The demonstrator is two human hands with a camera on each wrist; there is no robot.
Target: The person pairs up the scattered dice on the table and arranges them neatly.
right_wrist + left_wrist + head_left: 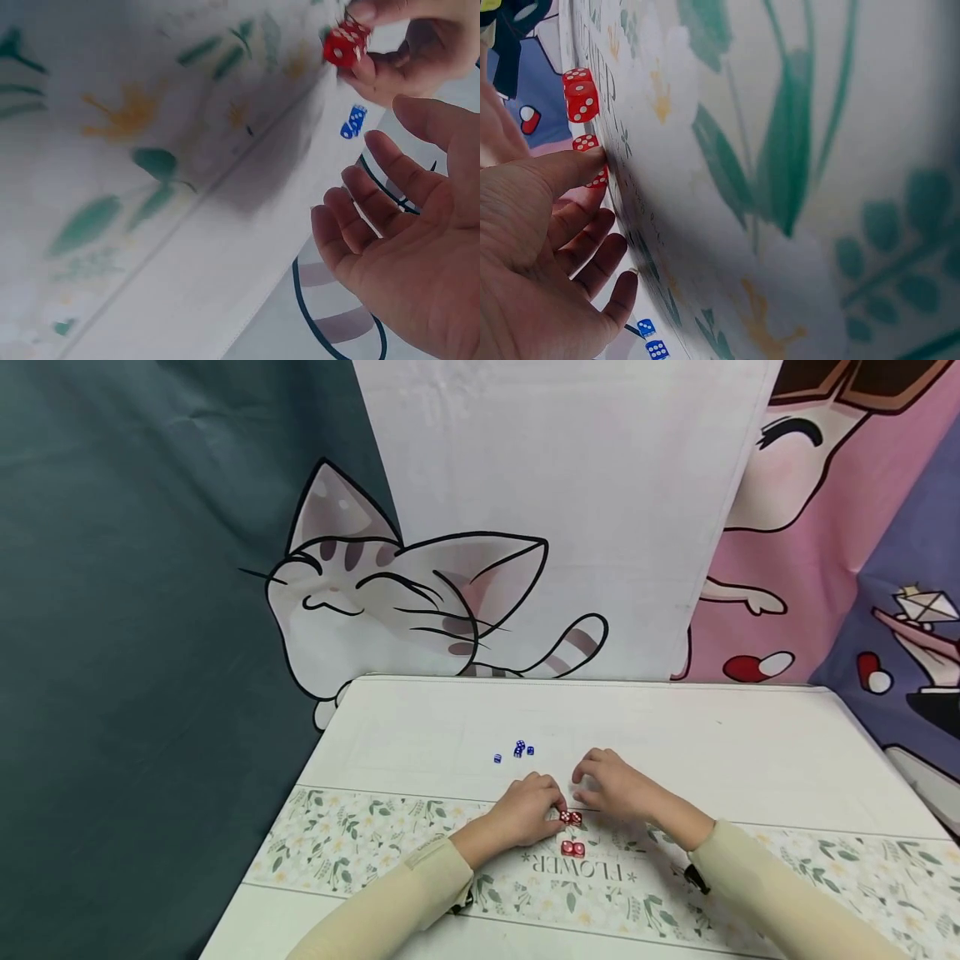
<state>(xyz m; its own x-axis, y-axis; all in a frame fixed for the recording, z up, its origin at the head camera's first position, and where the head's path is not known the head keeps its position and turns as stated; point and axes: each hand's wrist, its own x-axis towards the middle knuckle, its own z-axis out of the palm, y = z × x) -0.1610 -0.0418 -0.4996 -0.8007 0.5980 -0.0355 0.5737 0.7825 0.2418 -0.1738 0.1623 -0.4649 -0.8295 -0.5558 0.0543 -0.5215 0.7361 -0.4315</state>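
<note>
On the table, my left hand pinches a red die between thumb and index finger. A second red die sits against it on the right. In the right wrist view the pinched red dice show white pips, and the left thumb covers part of them. Closer to me lies another pair of red dice, side by side. My right hand hovers to the right of the pinched die. Its fingers are loosely bent, and nothing is in them, as its palm shows.
Several blue dice lie farther back on the white table, beyond both hands. A floral runner strip with the word FLOWER crosses the table. Behind the far edge hangs a curtain printed with a cartoon cat.
</note>
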